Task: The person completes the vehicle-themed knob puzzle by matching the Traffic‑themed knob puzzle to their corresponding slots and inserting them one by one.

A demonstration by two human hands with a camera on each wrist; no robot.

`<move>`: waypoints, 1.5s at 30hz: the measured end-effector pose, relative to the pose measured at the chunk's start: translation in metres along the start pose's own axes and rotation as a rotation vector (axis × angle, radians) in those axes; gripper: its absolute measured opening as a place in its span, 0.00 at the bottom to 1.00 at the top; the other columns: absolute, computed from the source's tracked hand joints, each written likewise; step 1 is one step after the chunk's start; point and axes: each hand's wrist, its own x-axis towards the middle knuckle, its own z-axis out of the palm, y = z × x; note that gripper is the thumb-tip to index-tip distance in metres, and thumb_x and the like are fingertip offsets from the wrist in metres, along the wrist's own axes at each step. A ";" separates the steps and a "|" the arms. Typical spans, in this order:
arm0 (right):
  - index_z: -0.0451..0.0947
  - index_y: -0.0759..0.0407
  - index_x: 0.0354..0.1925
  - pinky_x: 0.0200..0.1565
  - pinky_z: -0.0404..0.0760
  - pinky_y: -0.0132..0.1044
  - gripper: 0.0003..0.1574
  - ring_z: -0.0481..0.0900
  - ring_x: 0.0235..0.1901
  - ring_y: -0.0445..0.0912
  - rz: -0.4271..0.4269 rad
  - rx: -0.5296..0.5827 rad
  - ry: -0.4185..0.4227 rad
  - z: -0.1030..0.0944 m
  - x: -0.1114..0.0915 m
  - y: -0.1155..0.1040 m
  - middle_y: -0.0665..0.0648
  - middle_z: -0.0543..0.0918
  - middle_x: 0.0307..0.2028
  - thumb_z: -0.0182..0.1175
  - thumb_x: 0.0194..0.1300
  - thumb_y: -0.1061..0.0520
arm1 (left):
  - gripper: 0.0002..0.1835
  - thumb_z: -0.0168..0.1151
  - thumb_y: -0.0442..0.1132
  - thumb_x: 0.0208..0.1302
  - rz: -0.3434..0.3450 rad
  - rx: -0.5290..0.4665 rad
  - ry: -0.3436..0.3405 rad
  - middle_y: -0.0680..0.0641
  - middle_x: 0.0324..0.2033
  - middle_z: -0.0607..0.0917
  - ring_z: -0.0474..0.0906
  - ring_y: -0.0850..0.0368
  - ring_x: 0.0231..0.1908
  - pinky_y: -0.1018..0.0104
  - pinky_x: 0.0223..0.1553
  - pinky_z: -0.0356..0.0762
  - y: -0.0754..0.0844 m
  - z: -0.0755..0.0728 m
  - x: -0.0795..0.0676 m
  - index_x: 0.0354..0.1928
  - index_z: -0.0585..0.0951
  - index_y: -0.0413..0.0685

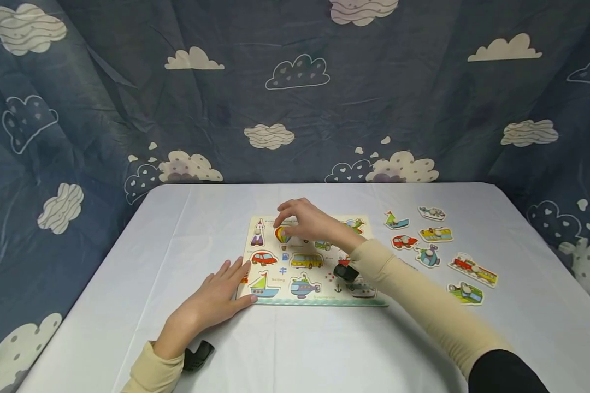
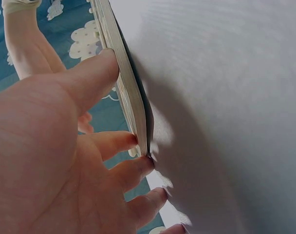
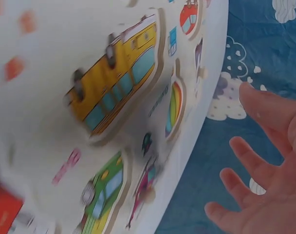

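A wooden puzzle board [image 1: 295, 302] with pictures of vehicles lies on the table. My left hand [image 1: 221, 295] rests at its left edge, thumb and fingertips touching the side of the board [image 2: 131, 92] in the left wrist view. Above the board's upper part hovers my right hand [image 1: 302, 218], fingers spread and nothing between them, beside the hot-air balloon picture [image 1: 282, 234]. The right wrist view shows these fingers apart from the board, with the balloon [image 3: 175, 109] and the yellow bus picture [image 3: 121, 73] nearby. A knobbed rocket piece [image 1: 258, 236] sits at the board's upper left.
Right of the board lie several loose knobbed pieces: a sailboat [image 1: 396, 221], a ship [image 1: 431, 213], a yellow bus [image 1: 436, 234], a red car [image 1: 404, 242], a blue aircraft [image 1: 427, 255], a train [image 1: 473, 269] and a green vehicle [image 1: 465, 293]. A cloud-patterned curtain [image 1: 295, 120] hangs behind the white table [image 1: 324, 349].
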 end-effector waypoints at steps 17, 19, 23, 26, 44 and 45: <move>0.86 0.54 0.47 0.62 0.65 0.53 0.12 0.63 0.66 0.56 -0.034 0.020 0.094 -0.016 -0.049 0.022 0.58 0.73 0.64 0.68 0.64 0.58 | 0.41 0.60 0.56 0.68 -0.001 -0.012 0.003 0.39 0.75 0.55 0.46 0.36 0.73 0.32 0.67 0.47 0.002 0.002 -0.002 0.75 0.59 0.43; 0.86 0.53 0.46 0.62 0.65 0.54 0.11 0.63 0.66 0.56 -0.034 0.031 0.111 -0.020 -0.055 0.024 0.58 0.73 0.64 0.68 0.63 0.58 | 0.41 0.60 0.55 0.68 -0.003 -0.011 0.004 0.39 0.75 0.55 0.46 0.36 0.73 0.32 0.66 0.47 0.003 0.001 -0.002 0.75 0.59 0.43; 0.86 0.49 0.45 0.63 0.64 0.57 0.11 0.63 0.67 0.57 0.007 0.044 0.135 -0.028 -0.068 0.025 0.57 0.73 0.64 0.69 0.63 0.57 | 0.41 0.60 0.55 0.68 -0.009 -0.012 0.001 0.39 0.75 0.55 0.46 0.36 0.73 0.33 0.67 0.47 0.003 0.002 -0.003 0.75 0.59 0.43; 0.86 0.48 0.46 0.63 0.65 0.58 0.12 0.61 0.68 0.56 0.032 0.052 0.148 -0.034 -0.077 0.028 0.56 0.72 0.65 0.69 0.63 0.56 | 0.42 0.60 0.56 0.68 -0.014 -0.014 0.002 0.40 0.75 0.55 0.46 0.37 0.73 0.33 0.67 0.47 0.002 0.002 -0.003 0.75 0.59 0.43; 0.85 0.49 0.50 0.61 0.64 0.63 0.16 0.59 0.69 0.59 0.167 0.019 0.213 -0.066 -0.128 0.055 0.56 0.71 0.66 0.69 0.63 0.55 | 0.42 0.60 0.57 0.68 -0.006 -0.006 -0.001 0.40 0.75 0.54 0.45 0.37 0.74 0.33 0.67 0.46 0.002 0.000 0.000 0.76 0.58 0.44; 0.85 0.49 0.50 0.61 0.64 0.63 0.16 0.59 0.69 0.59 0.174 0.008 0.213 -0.067 -0.131 0.057 0.56 0.71 0.66 0.69 0.63 0.56 | 0.42 0.60 0.57 0.68 -0.005 -0.003 -0.001 0.40 0.75 0.54 0.45 0.37 0.74 0.34 0.67 0.46 0.002 0.000 0.000 0.76 0.58 0.44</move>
